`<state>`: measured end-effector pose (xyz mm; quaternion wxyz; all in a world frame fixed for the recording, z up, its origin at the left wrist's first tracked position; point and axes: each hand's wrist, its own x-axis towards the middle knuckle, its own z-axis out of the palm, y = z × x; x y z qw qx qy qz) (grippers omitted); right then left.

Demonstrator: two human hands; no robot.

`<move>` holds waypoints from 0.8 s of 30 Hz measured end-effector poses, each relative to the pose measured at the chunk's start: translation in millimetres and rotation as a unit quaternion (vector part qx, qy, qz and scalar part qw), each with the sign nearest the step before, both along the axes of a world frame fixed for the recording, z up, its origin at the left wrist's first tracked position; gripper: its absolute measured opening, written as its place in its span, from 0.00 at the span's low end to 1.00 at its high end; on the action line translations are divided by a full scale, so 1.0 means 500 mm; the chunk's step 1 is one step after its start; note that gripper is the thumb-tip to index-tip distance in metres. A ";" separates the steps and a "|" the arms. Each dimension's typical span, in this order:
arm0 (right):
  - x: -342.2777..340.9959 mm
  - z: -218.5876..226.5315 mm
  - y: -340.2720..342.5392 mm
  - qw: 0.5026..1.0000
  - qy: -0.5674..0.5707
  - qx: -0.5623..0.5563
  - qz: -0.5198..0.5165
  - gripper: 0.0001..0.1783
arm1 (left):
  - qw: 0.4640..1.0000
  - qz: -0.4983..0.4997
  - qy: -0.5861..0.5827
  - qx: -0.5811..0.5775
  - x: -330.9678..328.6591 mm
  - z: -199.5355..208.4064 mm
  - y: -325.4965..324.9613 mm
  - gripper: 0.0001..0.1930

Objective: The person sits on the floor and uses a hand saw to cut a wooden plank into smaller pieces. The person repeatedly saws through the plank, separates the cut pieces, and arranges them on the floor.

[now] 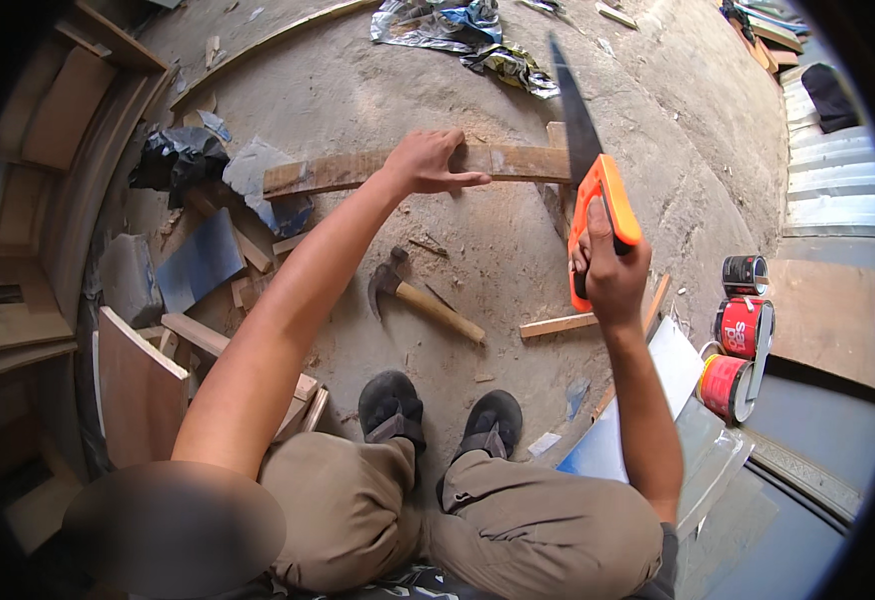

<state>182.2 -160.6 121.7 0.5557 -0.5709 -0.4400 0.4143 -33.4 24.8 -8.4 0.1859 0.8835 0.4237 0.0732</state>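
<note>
In the head view, looking down past bent knees at a dusty floor, the right hand (608,262) is closed around the orange handle of a handsaw (580,110), fingers wrapped through the grip. The saw's dark blade rises from that grip, pointing away from the person and tilting slightly left. The left hand (426,162) lies across a narrow wooden plank (343,170), its thumb stretched out to the right and its fingers bent toward the far edge; the fingertips are hidden, so whether it grips the wood cannot be told. The plank runs crosswise under the left hand, reaching well out to its left, while its right end comes up beside the saw blade, ahead of and left of the right hand. Whether blade and wood touch is unclear.

Nearer the person than the left hand, a claw hammer (433,305) with a wooden handle lies on the floor. Just below the right hand is a thin wood strip (558,325); to its right stand and lie three cans (745,328). Beyond the left hand is crumpled foil-like wrapping (433,25); to its left, black plastic (180,162).
</note>
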 end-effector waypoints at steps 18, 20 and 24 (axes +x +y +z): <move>-0.099 0.103 -0.005 0.978 -0.131 -0.159 -0.026 0.19 | 0.899 0.377 0.064 -0.213 0.059 0.036 0.039 0.23; -0.115 0.074 -0.025 0.980 -0.142 -0.130 -0.052 0.18 | 0.896 0.365 0.077 -0.240 0.071 0.053 0.039 0.23; -0.133 0.078 -0.044 0.977 -0.136 -0.154 -0.051 0.14 | 0.929 0.352 0.056 -0.097 0.056 0.017 0.022 0.23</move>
